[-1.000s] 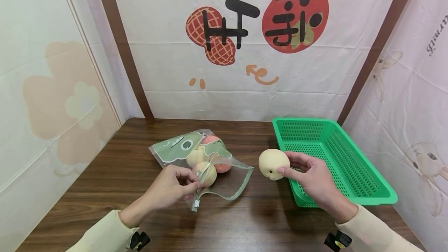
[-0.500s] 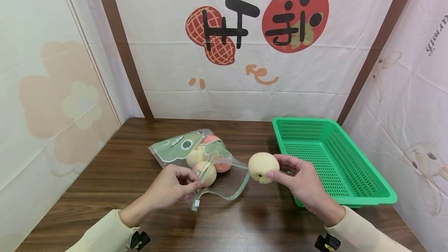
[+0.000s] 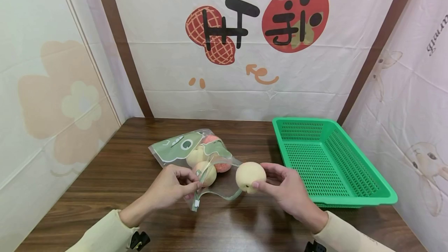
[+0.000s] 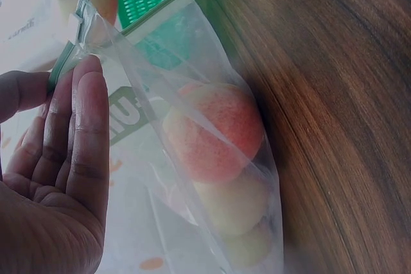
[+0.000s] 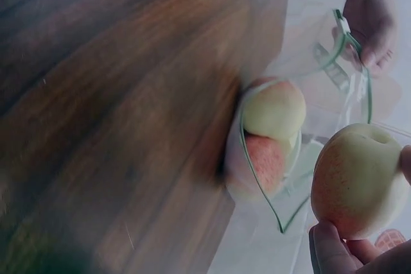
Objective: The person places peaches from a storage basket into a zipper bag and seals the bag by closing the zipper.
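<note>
My left hand [image 3: 175, 186] pinches the green-edged rim of a clear zip bag [image 3: 224, 184] between thumb and fingers, near the white slider. The bag lies on the table with its mouth gaping to the right; several peaches [image 3: 207, 174] rest inside, pale yellow and red. In the left wrist view a red peach [image 4: 215, 133] shows through the plastic. My right hand [image 3: 285, 189] holds a pale yellow peach [image 3: 251, 177] by thumb and fingertips, right at the bag's mouth. In the right wrist view this peach [image 5: 358, 181] has a reddish side and a hollow at one end.
A green perforated plastic basket [image 3: 353, 199] stands on the right of the brown wooden table [image 3: 115, 174], with no fruit showing in it. A printed white cloth [image 3: 210, 100] hangs behind the table, and similar cloths line both sides.
My right hand has carried the peach leftward and slightly nearer to me, from beside the basket to the bag's mouth. The left hand and the bag have stayed in place.
</note>
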### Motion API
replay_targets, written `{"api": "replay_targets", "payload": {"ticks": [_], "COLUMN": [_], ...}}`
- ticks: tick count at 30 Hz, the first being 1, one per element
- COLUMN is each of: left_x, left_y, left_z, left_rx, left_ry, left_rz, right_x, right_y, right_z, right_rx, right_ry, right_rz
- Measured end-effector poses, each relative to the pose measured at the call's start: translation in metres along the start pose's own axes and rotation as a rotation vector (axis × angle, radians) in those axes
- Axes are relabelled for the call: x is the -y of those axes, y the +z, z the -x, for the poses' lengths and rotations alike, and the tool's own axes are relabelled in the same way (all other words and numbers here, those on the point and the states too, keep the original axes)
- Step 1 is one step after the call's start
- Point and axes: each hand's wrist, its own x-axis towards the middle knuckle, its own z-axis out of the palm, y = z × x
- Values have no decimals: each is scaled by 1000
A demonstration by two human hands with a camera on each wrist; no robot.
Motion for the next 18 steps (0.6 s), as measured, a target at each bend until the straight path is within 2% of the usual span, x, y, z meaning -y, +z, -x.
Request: {"api": "replay_targets", "payload": {"ticks": [8, 18], "left_x": [-1, -2], "left_y": [1, 1], "left_z": [1, 1], "left_rx": [-11, -10], "left_ry": [-37, -35], "left_rz": [11, 9], "right_x": [-9, -20], "right_y": [19, 41], "right_z": [-1, -4], "right_rx": [-28, -54], "right_ry": [-32, -117], "right_rz": [1, 27]}}
